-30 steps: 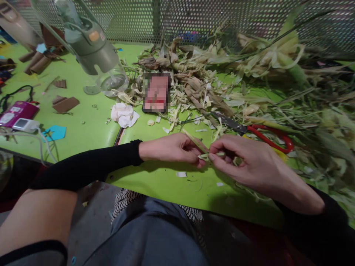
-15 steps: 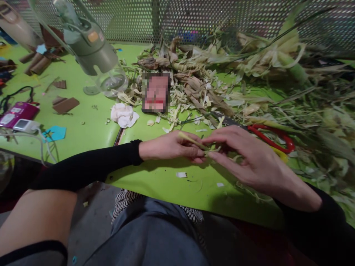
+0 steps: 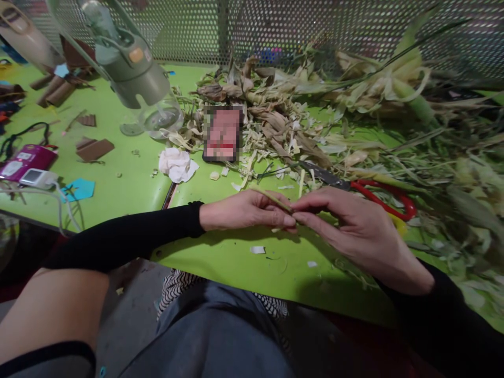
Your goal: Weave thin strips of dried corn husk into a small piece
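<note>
My left hand (image 3: 250, 211) is closed, pinching a narrow pale-green strip of corn husk (image 3: 272, 197) between thumb and fingers. The strip slants across the top of the fingers, and a short end pokes out below them. My right hand (image 3: 354, 231) pinches the same strip at its right end, thumb and index fingertips meeting the left fingertips. Exactly how the strip lies between the fingertips is hidden. Just beyond the right hand lie scissors with red handles (image 3: 407, 210), their dark blades pointing left.
A heap of dry corn husks (image 3: 275, 126) spreads over the green table (image 3: 220, 268). Before it lie a phone (image 3: 222, 134) and a crumpled tissue (image 3: 177, 164). A bottle (image 3: 137, 79) stands behind at left, near a purple power strip (image 3: 29, 163). A perforated metal screen (image 3: 189, 31) closes the back.
My right hand has moved slightly left, its fingertips now against the left ones. The loose, looped end of the strip between the hands has been drawn in. More of the scissors shows.
</note>
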Demonstrator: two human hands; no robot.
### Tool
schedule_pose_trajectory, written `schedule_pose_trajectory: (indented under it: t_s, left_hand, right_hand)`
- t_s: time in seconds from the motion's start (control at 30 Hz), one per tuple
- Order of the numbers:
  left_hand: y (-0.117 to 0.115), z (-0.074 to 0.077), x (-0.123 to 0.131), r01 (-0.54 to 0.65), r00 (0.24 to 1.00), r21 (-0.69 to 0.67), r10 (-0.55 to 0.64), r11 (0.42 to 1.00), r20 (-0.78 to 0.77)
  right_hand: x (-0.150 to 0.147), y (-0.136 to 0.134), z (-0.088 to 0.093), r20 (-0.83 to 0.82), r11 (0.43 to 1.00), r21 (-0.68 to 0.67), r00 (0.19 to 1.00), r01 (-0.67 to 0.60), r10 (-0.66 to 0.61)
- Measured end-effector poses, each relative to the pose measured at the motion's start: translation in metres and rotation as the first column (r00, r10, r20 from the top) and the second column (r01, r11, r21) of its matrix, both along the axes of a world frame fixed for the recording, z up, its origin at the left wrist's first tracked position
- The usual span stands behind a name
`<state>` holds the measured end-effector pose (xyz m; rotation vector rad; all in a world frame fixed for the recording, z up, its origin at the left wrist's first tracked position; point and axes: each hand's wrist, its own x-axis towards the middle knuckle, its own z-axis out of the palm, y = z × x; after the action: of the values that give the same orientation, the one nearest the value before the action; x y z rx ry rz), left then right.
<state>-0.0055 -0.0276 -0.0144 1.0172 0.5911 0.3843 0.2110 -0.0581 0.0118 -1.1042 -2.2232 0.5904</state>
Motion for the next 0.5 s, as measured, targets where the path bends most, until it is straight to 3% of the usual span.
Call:
schedule_pose_trajectory:
  t_s: [0.17, 0.5]
  left_hand:
    - [0.0004, -0.0035, -0.0017, -0.046, 0.997, -0.027, 0.048, 0.999, 0.068]
    - [-0.0001, 0.0054, -0.0001, -0.004, 0.999, -0.043, 0.006, 0.999, 0.043]
  right_hand:
    - [0.0044, -0.0008, 0.0015, -0.003, 0.978, 0.161, 0.991, 0.13, -0.131]
    - [0.0033, 0.0031, -0.004, -0.009, 0.995, -0.046, 0.996, 0.089, -0.09]
